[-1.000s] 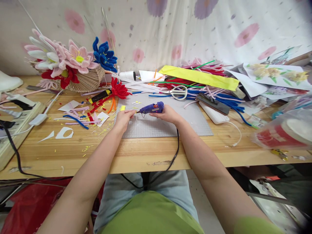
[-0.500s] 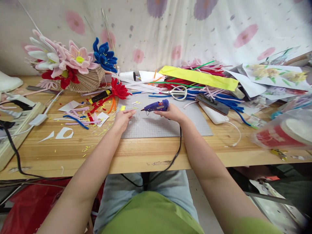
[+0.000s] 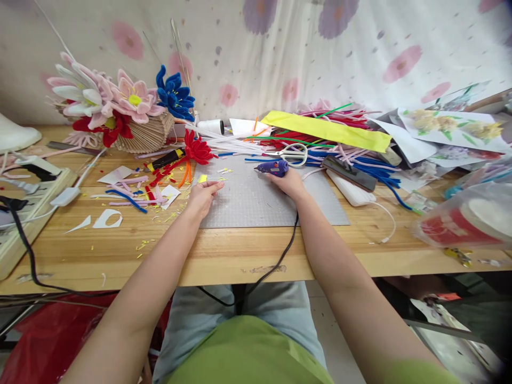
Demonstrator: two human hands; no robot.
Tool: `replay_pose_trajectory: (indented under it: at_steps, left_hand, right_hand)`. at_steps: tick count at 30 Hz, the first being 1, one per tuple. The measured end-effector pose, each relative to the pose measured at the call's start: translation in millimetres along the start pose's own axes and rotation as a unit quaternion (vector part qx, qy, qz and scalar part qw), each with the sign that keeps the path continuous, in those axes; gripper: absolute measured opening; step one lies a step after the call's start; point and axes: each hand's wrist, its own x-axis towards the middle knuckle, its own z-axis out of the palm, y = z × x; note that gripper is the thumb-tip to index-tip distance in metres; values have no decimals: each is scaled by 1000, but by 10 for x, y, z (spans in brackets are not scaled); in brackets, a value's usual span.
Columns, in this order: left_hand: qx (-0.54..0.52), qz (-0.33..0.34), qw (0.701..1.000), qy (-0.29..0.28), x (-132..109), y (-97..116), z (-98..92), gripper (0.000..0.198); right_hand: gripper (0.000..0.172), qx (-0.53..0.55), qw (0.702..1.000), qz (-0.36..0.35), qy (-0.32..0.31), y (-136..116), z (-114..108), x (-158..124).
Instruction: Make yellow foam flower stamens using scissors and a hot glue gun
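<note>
My right hand [image 3: 290, 183] is wrapped round a blue hot glue gun [image 3: 274, 168], its nozzle pointing left above the grey cutting mat [image 3: 256, 210]. The gun's black cord [image 3: 282, 256] hangs over the table's front edge. Over the mat's left side, my left hand [image 3: 203, 198] pinches a thin pale piece [image 3: 220, 180], too small to make out clearly. Tiny yellow and white bits [image 3: 226, 170] lie just beyond those fingertips. A red fuzzy flower [image 3: 197, 148] rests behind the left hand, beside a black and yellow utility knife [image 3: 166, 159].
Scissors [image 3: 294, 154] and bundles of coloured pipe cleaners [image 3: 360, 169] lie behind the mat. Fuzzy flowers [image 3: 134, 100] stand at the back left. A power strip [image 3: 36, 218] is at far left; a dark phone-like object [image 3: 349, 173] and a bagged red cup [image 3: 460, 218] are on the right.
My right hand has drawn the glue gun to the right, away from the left hand. The left hand stays almost in place, still pinching.
</note>
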Motion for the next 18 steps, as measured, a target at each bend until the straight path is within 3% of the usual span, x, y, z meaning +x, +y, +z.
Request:
replay_pose_trajectory:
  at_steps: [4,7,10,12,14,18]
  left_hand:
    - [-33,5,999,-2,22,-22,-7,23]
    - [-79,6,997,-23,19,-13,-5,22]
    - [-103,-4,994,-44,1,11,5,25]
    - [-105,-17,993,-46,-14,25,15,25]
    - [-108,-27,993,-44,-27,33,24,25]
    - [-104,-31,993,-49,-40,24,26,22]
  right_hand:
    - [51,23,999,-28,-5,42,-40,-2]
    - [66,56,994,-79,47,-28,-165,-63]
    - [57,65,977,-136,154,-229,-293,-181]
    - [48,78,964,-165,191,-403,-286,-282]
    - [41,113,967,-185,133,-564,-158,-376]
    - [42,198,957,-185,-106,-741,339,-492]
